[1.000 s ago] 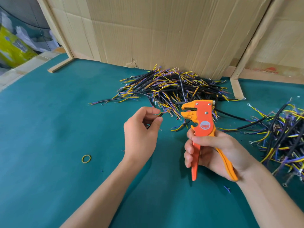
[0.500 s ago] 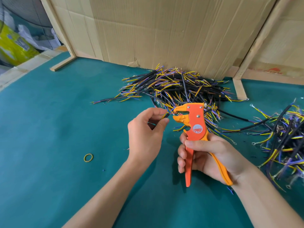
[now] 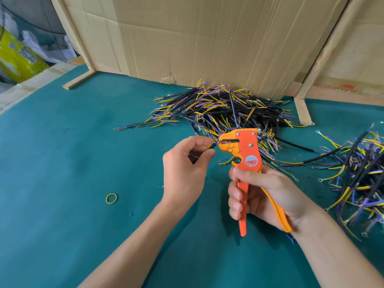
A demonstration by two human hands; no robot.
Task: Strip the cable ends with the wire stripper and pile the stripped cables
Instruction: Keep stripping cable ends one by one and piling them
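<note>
My right hand (image 3: 264, 196) grips the handles of an orange wire stripper (image 3: 248, 150), held upright with its jaws pointing left. My left hand (image 3: 185, 171) pinches a short black cable (image 3: 274, 145) between thumb and fingers; its yellow and blue wire ends reach into the stripper's jaws. Most of the cable is hidden inside the hand. A big pile of black cables (image 3: 224, 109) with yellow and purple-blue wire ends lies behind the stripper, against the cardboard. A second heap of cables (image 3: 361, 173), some with ring terminals, lies at the right.
The table has a green mat (image 3: 62, 163). A cardboard wall (image 3: 207, 38) with wooden battens closes the back. A yellow rubber band (image 3: 111, 198) lies on the mat left of my left arm. Small wire scraps dot the mat.
The stripper and my left hand have come together: the cable end, apart from the jaws a second ago, now sits in them. The stripper moved left.
</note>
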